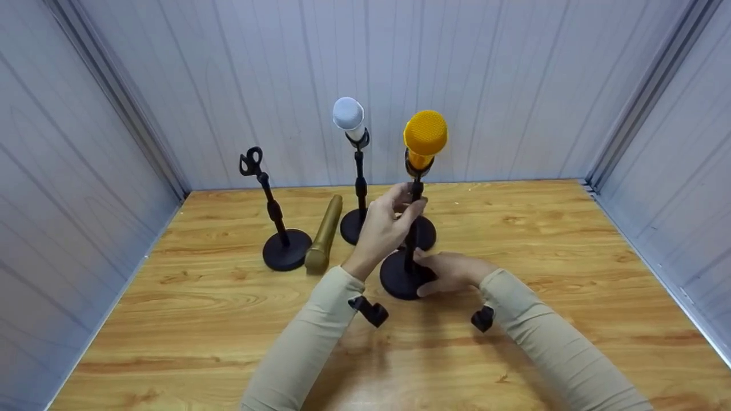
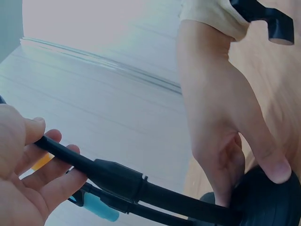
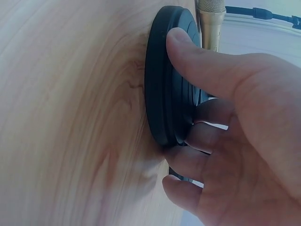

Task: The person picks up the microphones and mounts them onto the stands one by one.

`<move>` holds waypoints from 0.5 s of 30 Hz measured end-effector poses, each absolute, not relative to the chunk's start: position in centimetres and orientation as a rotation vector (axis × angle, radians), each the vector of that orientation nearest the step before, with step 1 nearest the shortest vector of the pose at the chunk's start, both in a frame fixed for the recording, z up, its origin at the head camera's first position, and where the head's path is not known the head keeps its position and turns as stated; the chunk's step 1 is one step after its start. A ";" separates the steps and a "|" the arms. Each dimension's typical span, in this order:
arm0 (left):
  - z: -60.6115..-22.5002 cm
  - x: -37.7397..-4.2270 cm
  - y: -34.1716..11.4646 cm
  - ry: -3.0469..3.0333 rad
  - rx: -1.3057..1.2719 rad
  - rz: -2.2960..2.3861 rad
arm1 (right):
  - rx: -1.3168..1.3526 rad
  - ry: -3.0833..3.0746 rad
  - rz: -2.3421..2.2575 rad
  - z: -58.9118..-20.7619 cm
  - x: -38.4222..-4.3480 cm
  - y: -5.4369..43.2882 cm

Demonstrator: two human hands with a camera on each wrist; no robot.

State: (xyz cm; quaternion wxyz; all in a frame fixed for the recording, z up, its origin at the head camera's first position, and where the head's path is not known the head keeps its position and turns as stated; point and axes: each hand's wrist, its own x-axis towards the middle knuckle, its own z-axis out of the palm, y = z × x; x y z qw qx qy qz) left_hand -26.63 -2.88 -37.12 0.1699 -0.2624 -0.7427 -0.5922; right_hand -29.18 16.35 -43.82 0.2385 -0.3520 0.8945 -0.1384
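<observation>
A yellow microphone [image 1: 426, 134] sits in the clip of a black microphone stand [image 1: 398, 278]. My left hand [image 1: 381, 231] holds this stand's pole below the clip, thumb and fingers around it. Low down, my right hand [image 1: 457, 270] grips the round base; in the right wrist view its thumb [image 3: 181, 44] lies on the base [image 3: 160, 80] and the fingers reach the far side. Just behind stands another stand with its base [image 1: 426, 233] partly covered. A light-blue microphone [image 2: 101, 208] shows beside that second pole in the left wrist view, hidden in the head view.
A white microphone [image 1: 348, 114] is clipped on a stand [image 1: 361, 191] at the back. Left of it, a gold microphone [image 1: 324, 237] lies on the wooden table [image 1: 217, 342], beside a stand [image 1: 275, 212] with a bare clip. Pale panel walls [image 1: 257, 85] enclose the back and sides.
</observation>
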 end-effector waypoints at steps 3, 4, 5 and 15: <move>-37.1 -26.5 -2.9 -2.085 -0.731 -1.728 | -0.987 2.457 -0.380 -43.8 -29.2 16.3; -37.2 -26.5 -2.9 -2.082 -0.724 -1.735 | -0.984 2.458 -0.382 -43.8 -29.2 16.2; -37.2 -26.5 -2.9 -2.078 -0.720 -1.740 | -0.983 2.458 -0.382 -43.8 -29.2 16.2; -36.8 -26.4 -2.5 -2.107 -0.714 -1.687 | -0.968 2.456 -0.349 -43.8 -29.0 16.5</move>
